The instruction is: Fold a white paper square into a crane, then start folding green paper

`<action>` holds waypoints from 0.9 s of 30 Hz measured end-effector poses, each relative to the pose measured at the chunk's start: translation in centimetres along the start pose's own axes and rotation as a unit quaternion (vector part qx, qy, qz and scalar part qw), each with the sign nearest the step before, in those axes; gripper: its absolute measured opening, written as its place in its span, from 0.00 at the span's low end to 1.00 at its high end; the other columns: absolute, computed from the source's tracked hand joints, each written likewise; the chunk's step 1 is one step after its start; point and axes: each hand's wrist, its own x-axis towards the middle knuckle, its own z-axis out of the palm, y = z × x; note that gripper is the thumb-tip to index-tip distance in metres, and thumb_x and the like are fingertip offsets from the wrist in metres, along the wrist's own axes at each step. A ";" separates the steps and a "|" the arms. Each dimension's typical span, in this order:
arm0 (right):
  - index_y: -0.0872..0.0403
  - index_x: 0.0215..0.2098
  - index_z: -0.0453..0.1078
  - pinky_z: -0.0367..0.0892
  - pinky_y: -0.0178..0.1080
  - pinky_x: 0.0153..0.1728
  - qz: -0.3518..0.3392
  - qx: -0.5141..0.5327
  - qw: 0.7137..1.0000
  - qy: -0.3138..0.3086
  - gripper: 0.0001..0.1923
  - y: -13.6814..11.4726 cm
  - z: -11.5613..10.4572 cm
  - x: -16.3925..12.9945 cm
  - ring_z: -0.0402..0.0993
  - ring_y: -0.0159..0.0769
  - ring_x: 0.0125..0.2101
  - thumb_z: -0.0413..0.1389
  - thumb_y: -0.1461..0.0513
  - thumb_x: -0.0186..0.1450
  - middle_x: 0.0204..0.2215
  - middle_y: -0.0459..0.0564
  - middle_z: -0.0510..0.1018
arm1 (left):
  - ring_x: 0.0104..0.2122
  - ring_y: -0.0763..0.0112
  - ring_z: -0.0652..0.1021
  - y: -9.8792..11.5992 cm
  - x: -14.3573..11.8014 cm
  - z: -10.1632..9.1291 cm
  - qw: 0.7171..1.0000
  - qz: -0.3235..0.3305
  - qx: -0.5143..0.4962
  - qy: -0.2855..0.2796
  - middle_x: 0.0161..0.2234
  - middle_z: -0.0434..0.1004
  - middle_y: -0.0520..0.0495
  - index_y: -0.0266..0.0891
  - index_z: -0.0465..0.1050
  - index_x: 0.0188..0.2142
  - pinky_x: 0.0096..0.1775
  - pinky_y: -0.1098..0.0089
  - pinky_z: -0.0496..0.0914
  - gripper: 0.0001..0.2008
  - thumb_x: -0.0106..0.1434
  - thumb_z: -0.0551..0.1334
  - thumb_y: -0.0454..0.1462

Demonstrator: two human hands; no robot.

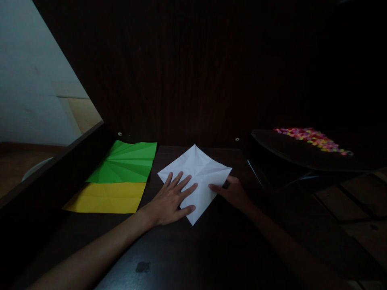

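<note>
A creased white paper square (pixel 199 169) lies turned like a diamond on the dark table (pixel 181 249). My left hand (pixel 172 199) rests flat on its left half, fingers spread. At the sheet's right edge, my right hand (pixel 232 192) touches the paper with its fingertips; the fingers are curled, and I cannot tell whether they pinch the edge.
A green creased sheet (pixel 127 162) and a yellow sheet (pixel 109 197) lie at the left of the table. At the right, a dark round tray (pixel 287 151) holds several small bright pieces (pixel 311 137). A dark panel rises behind the table.
</note>
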 end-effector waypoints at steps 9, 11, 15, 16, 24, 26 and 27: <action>0.56 0.41 0.75 0.75 0.50 0.41 -0.027 -0.099 0.993 -0.061 0.18 0.3 0.0 -0.4 0.80 0.49 0.39 0.63 0.55 0.55 0.40 0.57 0.82 | 0.68 0.47 0.44 0.1 0.2 -0.3 0.999 0.027 -0.010 -0.018 0.70 0.43 0.46 0.50 0.49 0.68 0.64 0.40 0.42 0.30 0.70 0.50 0.52; 0.56 0.44 0.74 0.73 0.52 0.46 -0.039 -0.117 0.991 -0.056 0.21 0.6 0.2 -0.4 0.79 0.51 0.43 0.63 0.55 0.55 0.43 0.57 0.81 | 0.68 0.48 0.43 0.2 0.2 -0.3 0.999 0.029 -0.011 -0.018 0.69 0.45 0.46 0.50 0.48 0.68 0.64 0.40 0.42 0.29 0.70 0.50 0.52; 0.57 0.50 0.71 0.69 0.54 0.51 -0.068 -0.141 0.987 -0.045 0.26 1.2 0.5 -0.5 0.75 0.52 0.49 0.63 0.56 0.56 0.48 0.60 0.79 | 0.68 0.49 0.43 0.2 0.2 -0.3 0.999 0.037 -0.010 -0.016 0.69 0.47 0.46 0.49 0.48 0.68 0.64 0.40 0.41 0.30 0.70 0.49 0.51; 0.57 0.50 0.71 0.69 0.55 0.52 -0.073 -0.145 0.986 -0.047 0.25 1.2 0.5 -0.5 0.75 0.53 0.49 0.62 0.56 0.56 0.48 0.60 0.79 | 0.68 0.49 0.43 0.2 0.2 -0.3 0.999 0.038 -0.010 -0.017 0.69 0.47 0.46 0.48 0.48 0.68 0.64 0.41 0.41 0.30 0.70 0.49 0.51; 0.54 0.49 0.73 0.69 0.52 0.52 -0.089 -0.176 0.978 -0.072 0.20 1.1 0.9 -0.7 0.76 0.51 0.48 0.59 0.57 0.60 0.47 0.58 0.79 | 0.68 0.51 0.45 0.2 0.3 -0.6 0.999 0.042 -0.013 -0.032 0.69 0.48 0.45 0.45 0.47 0.68 0.65 0.44 0.43 0.30 0.71 0.49 0.51; 0.54 0.51 0.73 0.69 0.52 0.52 -0.098 -0.191 0.973 -0.082 0.20 1.0 0.9 -0.7 0.75 0.50 0.49 0.58 0.57 0.61 0.50 0.57 0.77 | 0.68 0.50 0.46 0.2 0.3 -0.6 0.999 0.039 -0.010 -0.035 0.69 0.48 0.45 0.45 0.48 0.68 0.65 0.44 0.43 0.30 0.71 0.49 0.51; 0.54 0.52 0.72 0.69 0.52 0.52 -0.103 -0.197 0.971 -0.090 0.20 1.0 0.8 -0.7 0.74 0.50 0.50 0.57 0.57 0.62 0.52 0.58 0.76 | 0.68 0.50 0.46 0.2 0.3 -0.6 0.999 0.040 -0.009 -0.033 0.69 0.48 0.44 0.44 0.48 0.68 0.65 0.44 0.43 0.30 0.71 0.49 0.51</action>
